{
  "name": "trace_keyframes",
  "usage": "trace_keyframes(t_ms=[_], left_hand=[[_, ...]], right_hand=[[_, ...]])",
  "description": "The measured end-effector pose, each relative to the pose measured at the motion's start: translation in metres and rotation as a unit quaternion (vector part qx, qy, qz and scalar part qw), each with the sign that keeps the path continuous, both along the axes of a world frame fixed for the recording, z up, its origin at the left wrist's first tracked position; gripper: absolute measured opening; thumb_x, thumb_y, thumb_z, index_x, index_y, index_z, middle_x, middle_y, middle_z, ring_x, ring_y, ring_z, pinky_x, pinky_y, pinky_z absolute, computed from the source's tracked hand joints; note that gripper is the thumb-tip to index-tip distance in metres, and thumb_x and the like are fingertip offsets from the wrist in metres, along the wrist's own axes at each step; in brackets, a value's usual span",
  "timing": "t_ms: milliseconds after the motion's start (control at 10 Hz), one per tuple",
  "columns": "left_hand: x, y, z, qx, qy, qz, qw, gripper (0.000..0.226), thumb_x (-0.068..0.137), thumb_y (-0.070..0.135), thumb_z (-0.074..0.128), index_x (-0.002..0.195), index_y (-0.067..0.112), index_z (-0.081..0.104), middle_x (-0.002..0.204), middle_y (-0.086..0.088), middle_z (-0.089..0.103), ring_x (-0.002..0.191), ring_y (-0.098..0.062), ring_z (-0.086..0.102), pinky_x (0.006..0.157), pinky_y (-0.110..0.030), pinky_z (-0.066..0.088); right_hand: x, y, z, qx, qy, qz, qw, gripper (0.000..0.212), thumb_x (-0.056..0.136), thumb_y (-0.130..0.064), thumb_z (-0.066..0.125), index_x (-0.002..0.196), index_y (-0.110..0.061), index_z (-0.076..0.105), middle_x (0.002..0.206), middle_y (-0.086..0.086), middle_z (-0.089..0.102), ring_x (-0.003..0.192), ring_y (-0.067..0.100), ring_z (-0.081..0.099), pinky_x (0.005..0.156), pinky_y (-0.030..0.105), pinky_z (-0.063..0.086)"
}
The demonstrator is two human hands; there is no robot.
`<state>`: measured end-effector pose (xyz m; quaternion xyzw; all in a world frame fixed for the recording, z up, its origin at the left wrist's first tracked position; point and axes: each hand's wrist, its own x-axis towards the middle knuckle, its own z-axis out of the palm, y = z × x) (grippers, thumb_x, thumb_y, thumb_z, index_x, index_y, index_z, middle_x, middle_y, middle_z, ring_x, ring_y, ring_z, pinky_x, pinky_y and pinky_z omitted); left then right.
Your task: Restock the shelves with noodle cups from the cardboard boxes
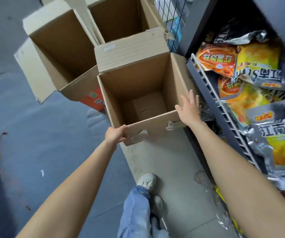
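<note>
Head view: the empty cardboard box [143, 93] is gripped by the left hand [116, 134]; the right hand [189, 107] is spread, seemingly touching; a one-sided hold could tip it.

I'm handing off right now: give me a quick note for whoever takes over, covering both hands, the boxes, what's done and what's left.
Left hand grips the near-left corner of the nearest cardboard box.
Right hand is open, fingers straight, against that box's right wall by the near-right corner.
That box looks empty: only the bottom flaps show, no noodle cups.
The two boxes behind it, the left one and the far one, are open and show no cups either.
The shelf on the right holds noodle packets, piled loosely.
Done: these boxes appear emptied.
Left: probably clear the empty box away and find any full ones; none are in view.
</note>
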<state>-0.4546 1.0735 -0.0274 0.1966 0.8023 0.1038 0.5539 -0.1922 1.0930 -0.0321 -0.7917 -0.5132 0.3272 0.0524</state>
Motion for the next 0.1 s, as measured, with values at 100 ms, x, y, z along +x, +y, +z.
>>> trace_keyframes(t_ms=[100], left_hand=[[-0.0018, 0.0015, 0.035, -0.028, 0.056, -0.111, 0.992, 0.027, 0.092, 0.03, 0.055, 0.097, 0.004, 0.051, 0.104, -0.009, 0.051, 0.089, -0.032, 0.066, 0.074, -0.031, 0.053]], right_hand=[[-0.0013, -0.0034, 0.0318, 0.03, 0.021, 0.041, 0.998, 0.049, 0.098, -0.024, 0.047, 0.145, -0.018, 0.036, 0.159, 0.006, 0.015, 0.146, 0.028, 0.008, 0.116, 0.045, 0.012]])
